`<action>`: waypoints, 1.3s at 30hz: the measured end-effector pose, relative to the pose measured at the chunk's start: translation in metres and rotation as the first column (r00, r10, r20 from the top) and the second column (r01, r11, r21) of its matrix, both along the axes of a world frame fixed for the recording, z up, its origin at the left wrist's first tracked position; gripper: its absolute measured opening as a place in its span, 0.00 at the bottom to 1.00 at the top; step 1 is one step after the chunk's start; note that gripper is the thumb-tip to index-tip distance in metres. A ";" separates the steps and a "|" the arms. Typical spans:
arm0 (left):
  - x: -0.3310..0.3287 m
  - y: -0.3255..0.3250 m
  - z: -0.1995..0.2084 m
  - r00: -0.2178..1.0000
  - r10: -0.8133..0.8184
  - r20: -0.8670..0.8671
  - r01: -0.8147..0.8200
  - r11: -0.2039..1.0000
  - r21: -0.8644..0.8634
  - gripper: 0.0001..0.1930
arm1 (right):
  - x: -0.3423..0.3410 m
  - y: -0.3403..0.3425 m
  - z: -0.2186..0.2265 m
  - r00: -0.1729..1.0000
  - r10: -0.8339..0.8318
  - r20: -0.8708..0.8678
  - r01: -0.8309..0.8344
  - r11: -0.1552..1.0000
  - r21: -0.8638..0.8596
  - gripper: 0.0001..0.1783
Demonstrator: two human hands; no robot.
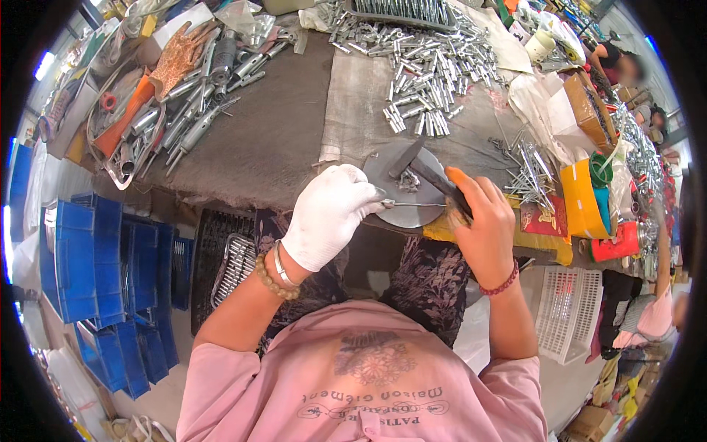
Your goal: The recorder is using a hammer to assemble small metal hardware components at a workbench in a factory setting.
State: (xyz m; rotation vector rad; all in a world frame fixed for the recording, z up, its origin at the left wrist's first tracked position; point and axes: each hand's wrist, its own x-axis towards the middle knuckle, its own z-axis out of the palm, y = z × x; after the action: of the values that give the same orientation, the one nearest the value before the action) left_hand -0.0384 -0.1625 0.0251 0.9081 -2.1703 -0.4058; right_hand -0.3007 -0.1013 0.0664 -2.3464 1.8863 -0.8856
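My left hand (335,214), in a white glove, is closed with thumb and forefinger pinching one end of a thin metal rod (420,204). The rod reaches across the front of a round grey metal plate (412,216) toward my right hand. In my bare right hand (484,221) is the dark handle of a hammer (434,177); the fingers are wrapped round it. The hammer's head lies over the plate, tilted up to the left. Beside it, a few small shiny metal pieces (407,181) rest on the plate. Whether my right fingers also touch the rod is hidden.
Many short metal tubes (434,74) spread over the far bench, below a black tray (401,13). Loose thin rods (532,173) lie right of the plate, near a yellow box (582,199). Tools and an orange glove (180,59) crowd the far left. Blue bins (77,258) stand low left.
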 end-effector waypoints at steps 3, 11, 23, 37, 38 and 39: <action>0.002 -0.002 -0.002 1.000 -0.006 0.027 0.007 1.000 -0.013 0.11 | 0.000 0.019 0.003 0.989 0.062 0.136 -0.056 0.997 -0.049 0.35; -0.001 -0.003 0.001 0.999 -0.018 0.031 0.019 0.999 -0.033 0.12 | -0.001 0.042 -0.024 0.995 0.095 -0.008 -0.095 0.983 -0.160 0.32; 0.002 0.000 -0.002 0.996 -0.040 -0.081 0.044 0.998 0.047 0.11 | 0.014 0.011 0.006 0.968 0.080 -0.236 -0.123 0.977 -0.174 0.25; -0.011 0.042 0.003 0.965 0.210 -0.155 -0.198 0.976 0.087 0.16 | 0.045 0.055 0.006 0.989 0.077 -0.122 -0.062 0.990 0.123 0.22; -0.014 0.054 0.001 0.926 0.309 -0.216 -0.248 0.931 0.269 0.16 | 0.045 0.057 0.007 0.989 0.085 -0.122 -0.067 0.987 0.144 0.24; -0.015 0.063 -0.004 0.912 0.329 -0.245 -0.205 0.882 0.424 0.20 | 0.046 0.059 0.005 0.989 0.086 -0.123 -0.068 0.987 0.146 0.24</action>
State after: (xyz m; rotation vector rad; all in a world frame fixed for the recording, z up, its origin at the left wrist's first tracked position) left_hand -0.0538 -0.0994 0.0207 1.2554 -1.6681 -0.8040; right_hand -0.2545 -0.0419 0.0714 -2.4252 1.8193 -0.5858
